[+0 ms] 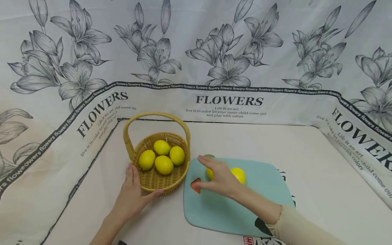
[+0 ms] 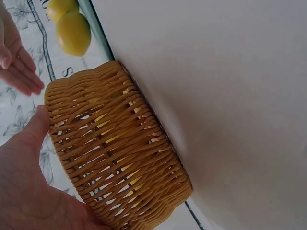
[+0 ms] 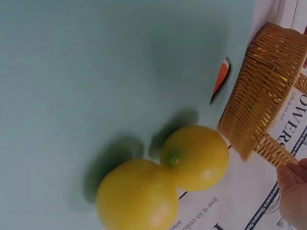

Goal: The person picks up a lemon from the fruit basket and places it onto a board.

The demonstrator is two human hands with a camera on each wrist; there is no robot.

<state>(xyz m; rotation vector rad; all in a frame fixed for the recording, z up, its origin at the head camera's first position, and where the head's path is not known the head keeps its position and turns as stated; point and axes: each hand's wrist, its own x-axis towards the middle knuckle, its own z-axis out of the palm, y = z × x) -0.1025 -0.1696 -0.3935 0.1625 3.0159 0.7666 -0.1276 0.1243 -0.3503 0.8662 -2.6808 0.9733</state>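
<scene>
A woven basket [image 1: 162, 182] with a tall handle holds several yellow lemons [image 1: 163, 165]. My left hand [image 1: 130, 195] cups the basket's near left side, fingers along the left wall and thumb at the front rim; the left wrist view shows the thumb [image 2: 33, 129] against the weave. Two more lemons lie side by side on a light blue cutting board [image 1: 214, 211]: one [image 1: 238, 175] shows beyond my right hand [image 1: 222, 178], the other [image 1: 209, 173] is partly covered by it. My right hand hovers over the board, thumb and fingers spread, holding nothing. Both lemons [image 3: 194, 158] appear whole in the right wrist view.
The board, with an orange-edged hole [image 1: 196, 185] at its left end, lies just right of the basket. A flower-printed cloth [image 1: 229, 102] rises behind and along both sides. Dark printed characters [image 1: 266, 241] show at the board's near edge.
</scene>
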